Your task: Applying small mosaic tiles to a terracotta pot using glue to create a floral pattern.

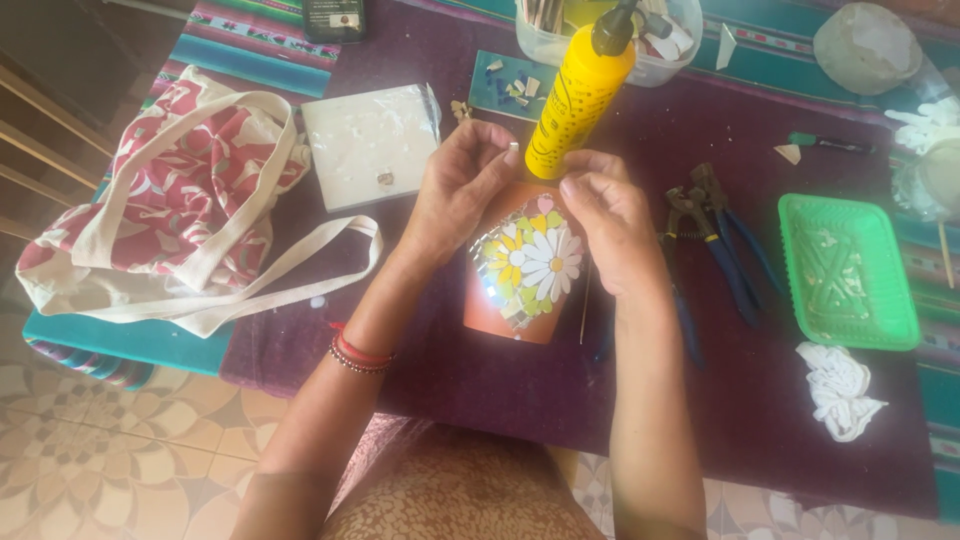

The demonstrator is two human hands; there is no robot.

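Item one: a terracotta flowerpot (520, 270), lying on its side at the middle of the purple-clothed surface (480, 390), between the two hands. Its upturned face is carrying a mosaic of white and yellow daisies (535, 262) on green and mirror pieces, with a small pink heart (546, 204) at the far end. By my judgement that patch is well filled, while bare clay is showing at the near end and along the left flank, so more tiling appears to be left.

Item two: the left hand (455, 195), resting against the pot's left side, its fingers curled; thumb and forefinger are pinching together at the far end, and I cannot tell whether a chip is sitting between them.

Item three: the right hand (605, 225), bearing on the pot's right side, fingers bent close, grip loosely closed on the rim area.

Item four: a yellow glue bottle with a dark nozzle (580, 95), standing just beyond the pot.

Containers: a clear plastic tub (665, 62), far, holding pale shards; a teal square tile (510, 85) bearing small cut pieces; a green plastic tray (845, 270), right, holding a few scraps.

Also lying about: blue-handled nippers (715, 235), a white square tile (370, 145), a red-and-cream cloth bag (170, 200), far left.
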